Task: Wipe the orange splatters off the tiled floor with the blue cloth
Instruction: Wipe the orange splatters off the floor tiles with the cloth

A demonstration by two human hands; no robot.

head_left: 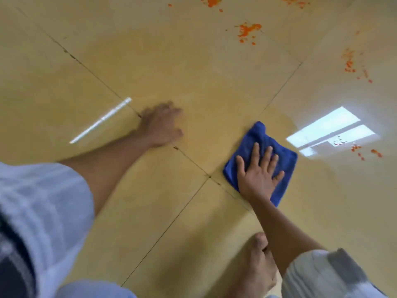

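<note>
A folded blue cloth [261, 134] lies flat on the tan tiled floor [193, 72], right of centre. My right hand [258, 171] presses on it with fingers spread straight. My left hand [161, 125] rests on the bare floor to the left, blurred, fingers roughly flat. Orange splatters sit apart from the cloth: one patch [248, 31] at the upper middle, one [211, 1] at the top edge, one [352, 65] at the upper right, and small drops [365, 151] just right of the cloth.
Dark grout lines cross near the cloth's lower left corner [209, 176]. A bare foot [260, 265] stands on the floor below my right arm. Bright window reflections [328, 130] and a light streak [101, 120] gleam on the tiles.
</note>
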